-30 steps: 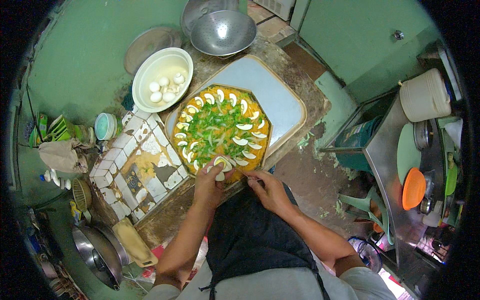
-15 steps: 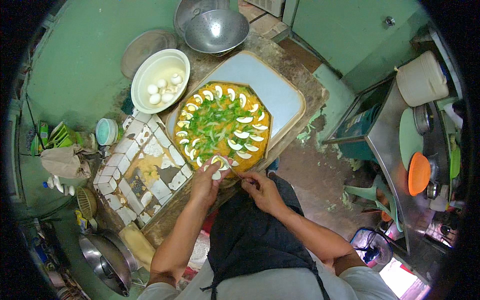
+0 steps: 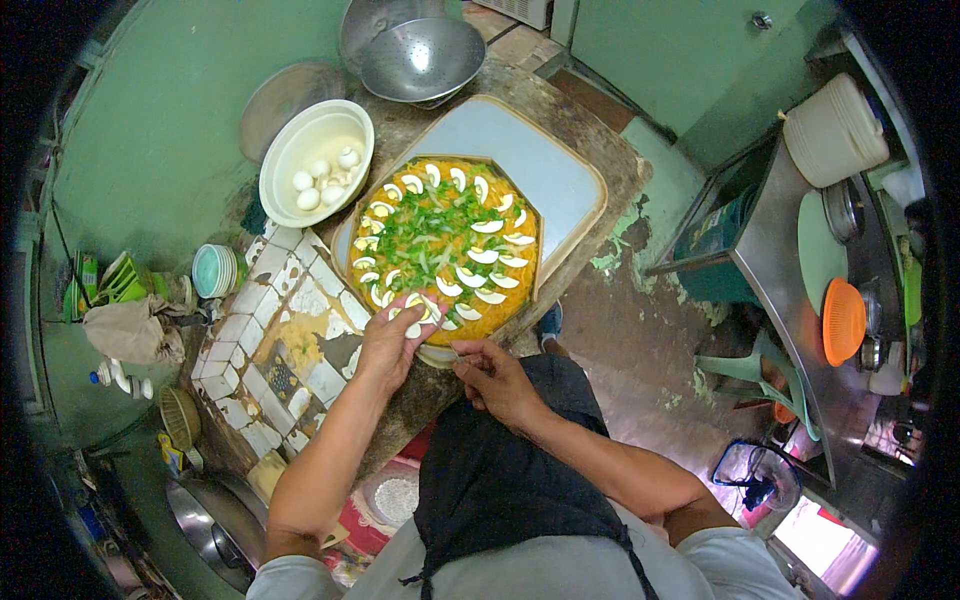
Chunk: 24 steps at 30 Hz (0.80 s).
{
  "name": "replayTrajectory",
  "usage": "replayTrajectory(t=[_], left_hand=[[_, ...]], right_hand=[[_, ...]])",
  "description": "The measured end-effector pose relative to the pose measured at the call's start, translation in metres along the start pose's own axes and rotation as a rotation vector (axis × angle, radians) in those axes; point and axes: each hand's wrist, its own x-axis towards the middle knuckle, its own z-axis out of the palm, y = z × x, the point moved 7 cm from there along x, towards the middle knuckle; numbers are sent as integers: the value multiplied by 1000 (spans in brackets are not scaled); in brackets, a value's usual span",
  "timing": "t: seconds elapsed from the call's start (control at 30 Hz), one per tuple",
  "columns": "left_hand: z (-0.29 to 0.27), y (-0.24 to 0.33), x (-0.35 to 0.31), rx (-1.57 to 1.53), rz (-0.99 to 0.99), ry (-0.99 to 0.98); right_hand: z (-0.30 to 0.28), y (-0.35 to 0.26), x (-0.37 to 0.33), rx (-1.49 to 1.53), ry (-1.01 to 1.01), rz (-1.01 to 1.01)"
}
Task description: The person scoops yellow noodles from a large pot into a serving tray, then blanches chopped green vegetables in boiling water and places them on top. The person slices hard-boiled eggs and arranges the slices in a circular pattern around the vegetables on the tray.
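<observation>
An octagonal tray (image 3: 541, 235) holds an orange-yellow food (image 3: 490, 322) topped with chopped greens (image 3: 430, 225) and white-and-yellow boiled egg slices (image 3: 487, 227), several along its rim. Over the tray's near edge, my left hand (image 3: 392, 345) is closed around cut boiled egg (image 3: 418, 316). Just to its right, lower down, my right hand (image 3: 495, 382) is pinched on a thin knife (image 3: 456, 352), whose blade is barely visible. The hands are apart. A white bowl (image 3: 275, 185) with several whole peeled eggs (image 3: 308, 198) stands beyond the tray to the left.
Under the tray lies a pale blue board (image 3: 560, 190) on a worn counter (image 3: 630, 175). Behind it are a metal colander (image 3: 425, 60) and a round lid (image 3: 290, 105). Broken white tiles (image 3: 325, 382) adjoin on the left. A steel table (image 3: 790, 320) stands at right.
My left hand with the egg has moved slightly left and farther over the tray. My right hand with the knife has shifted left and a little nearer to me. The view has also shifted.
</observation>
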Motion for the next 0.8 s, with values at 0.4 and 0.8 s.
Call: replayTrajectory(t=[0.4, 0.8], left_hand=[[-14, 32, 16, 243, -4, 22], [-33, 54, 21, 264, -28, 71]], right_hand=[[39, -9, 22, 481, 60, 62], [69, 8, 45, 457, 93, 38]])
